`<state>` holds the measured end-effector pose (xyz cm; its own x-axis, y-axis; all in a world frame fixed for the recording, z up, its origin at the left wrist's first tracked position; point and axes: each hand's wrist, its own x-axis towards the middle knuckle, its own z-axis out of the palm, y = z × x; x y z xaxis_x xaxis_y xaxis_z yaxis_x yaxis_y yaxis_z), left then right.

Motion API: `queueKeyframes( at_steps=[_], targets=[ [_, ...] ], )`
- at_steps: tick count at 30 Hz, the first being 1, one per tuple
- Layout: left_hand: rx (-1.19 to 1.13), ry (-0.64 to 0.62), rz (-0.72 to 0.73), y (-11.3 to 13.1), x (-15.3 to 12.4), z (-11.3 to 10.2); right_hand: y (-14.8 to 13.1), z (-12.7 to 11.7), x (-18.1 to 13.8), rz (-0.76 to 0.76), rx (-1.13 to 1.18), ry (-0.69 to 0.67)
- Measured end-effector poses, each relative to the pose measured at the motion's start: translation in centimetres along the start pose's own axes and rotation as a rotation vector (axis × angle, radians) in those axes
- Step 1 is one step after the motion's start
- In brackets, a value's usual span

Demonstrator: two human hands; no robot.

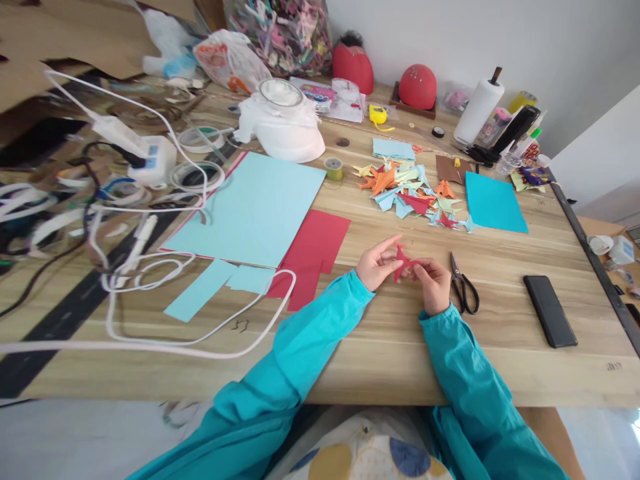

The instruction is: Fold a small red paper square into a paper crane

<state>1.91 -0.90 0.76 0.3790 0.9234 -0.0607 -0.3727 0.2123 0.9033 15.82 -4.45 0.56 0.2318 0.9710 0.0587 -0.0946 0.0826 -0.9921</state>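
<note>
A small red folded-paper figure [401,263], pointed at its ends like an origami crane, is held between my two hands over the table. My left hand [379,265] pinches its left side, with the index finger stretched out above. My right hand [434,282] grips its right tip between thumb and fingers. Just right of that hand lie black-handled scissors [464,288], blades pointing away from me. Beyond my hands is a loose pile of folded paper cranes [405,190] in orange, blue, yellow, green and red.
Light blue sheets [255,200] and red paper [320,250] lie left. White cables [200,340] loop across the table's left side. A black phone [550,311] rests right. Turquoise paper [495,202], a thread spool [333,169] and red pincushions [418,87] sit farther back.
</note>
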Motion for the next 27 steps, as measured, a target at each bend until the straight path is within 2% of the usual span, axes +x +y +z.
queueKeyframes(
  at_steps=[3,6,12,15,18,22,27],
  targets=[
    [0.050,0.013,0.018,-0.02,-0.07,0.10,0.04,-0.01,-0.07,0.003,0.034,-0.050],
    [0.049,-0.002,0.019,0.14,-0.19,0.16,0.09,0.06,-0.02,0.025,0.036,-0.044],
    [-0.147,-0.063,-0.039,0.34,-0.26,0.03,0.15,0.16,0.26,0.167,0.222,-0.031],
    [-0.151,-0.056,-0.067,0.27,-0.20,-0.06,0.03,0.16,0.31,0.216,0.295,-0.054],
    [-0.089,-0.005,-0.034,0.19,-0.14,0.05,0.02,0.09,0.32,0.191,0.287,-0.028],
    [0.017,0.082,0.057,-0.12,0.03,0.26,0.07,-0.01,0.24,0.074,0.136,0.050],
    [0.050,0.080,0.097,-0.33,0.16,0.23,-0.05,0.13,-0.01,-0.008,0.046,0.051]
  ],
)
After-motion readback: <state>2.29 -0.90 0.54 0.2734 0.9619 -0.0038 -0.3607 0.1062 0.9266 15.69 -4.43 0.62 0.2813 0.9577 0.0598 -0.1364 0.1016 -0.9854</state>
